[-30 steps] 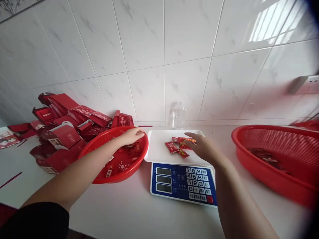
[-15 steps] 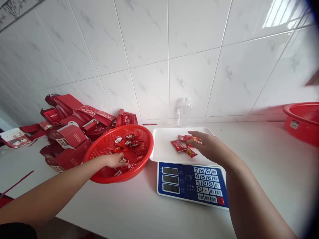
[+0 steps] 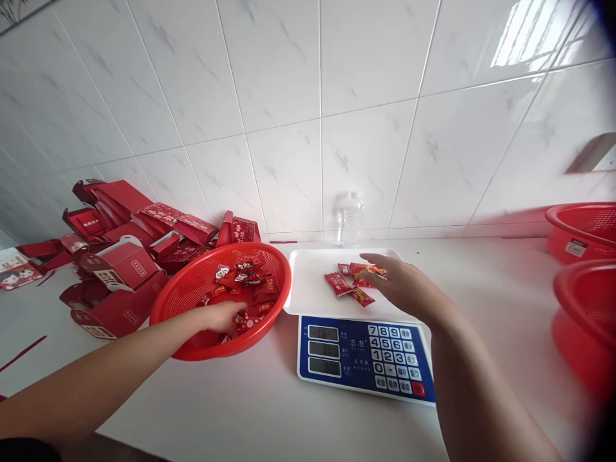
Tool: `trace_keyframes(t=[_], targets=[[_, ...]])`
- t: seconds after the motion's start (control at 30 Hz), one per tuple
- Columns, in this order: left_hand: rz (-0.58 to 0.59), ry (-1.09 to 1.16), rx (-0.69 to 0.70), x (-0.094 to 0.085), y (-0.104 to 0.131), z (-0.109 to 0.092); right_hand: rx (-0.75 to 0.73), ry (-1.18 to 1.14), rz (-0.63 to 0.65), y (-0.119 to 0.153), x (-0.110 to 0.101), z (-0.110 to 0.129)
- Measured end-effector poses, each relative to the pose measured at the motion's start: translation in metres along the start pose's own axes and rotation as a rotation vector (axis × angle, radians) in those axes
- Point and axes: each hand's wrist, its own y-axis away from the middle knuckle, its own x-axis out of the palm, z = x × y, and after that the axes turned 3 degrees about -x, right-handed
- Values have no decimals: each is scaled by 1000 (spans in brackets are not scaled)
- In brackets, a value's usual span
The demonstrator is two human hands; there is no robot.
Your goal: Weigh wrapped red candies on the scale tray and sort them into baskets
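My left hand (image 3: pixel 225 317) reaches into a red plastic basket (image 3: pixel 168 296), its fingers curled down on the wrapped candies (image 3: pixel 250 321) near the front rim; the fingertips are partly hidden. My right hand (image 3: pixel 402 282) hovers over the white tray (image 3: pixel 308 282) of a digital scale (image 3: pixel 360 359). Its thumb and fingers are apart, beside an orange-and-red wrapped candy (image 3: pixel 376 270). Several other red-wrapped candies, among them a flat red packet (image 3: pixel 338 284), lie in a small cluster on the tray.
Red cardboard boxes (image 3: pixel 129 269) are heaped on the left, against the tiled wall. A clear plastic bottle (image 3: pixel 353 219) stands behind the scale. Two more red baskets (image 3: pixel 582 240) sit at the right edge. A thin red strip (image 3: pixel 24 353) lies at the left.
My left hand has pressed further down among the candies in the basket. My right hand stays over the tray, nearly still. The view has shifted right, bringing a second right-hand basket into sight.
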Motion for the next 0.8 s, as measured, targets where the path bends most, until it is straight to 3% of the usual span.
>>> trace_keyframes(t=[0.1,0.17,0.57,0.7,0.8], targets=[[151,-47,-104,-7,3,-5,18,-10,11,0,-1,1],[161,-22,-126,-12,5,-8,17,-10,2,1,-1,1],[-29,360,-58,-57,7,-17,-10,-24,-33,2,-1,0],[-112,513,81,-59,14,-44,-50,-92,-75,4,-1,8],[-159,585,200,-48,18,-79,-86,-322,-5,9,5,23]])
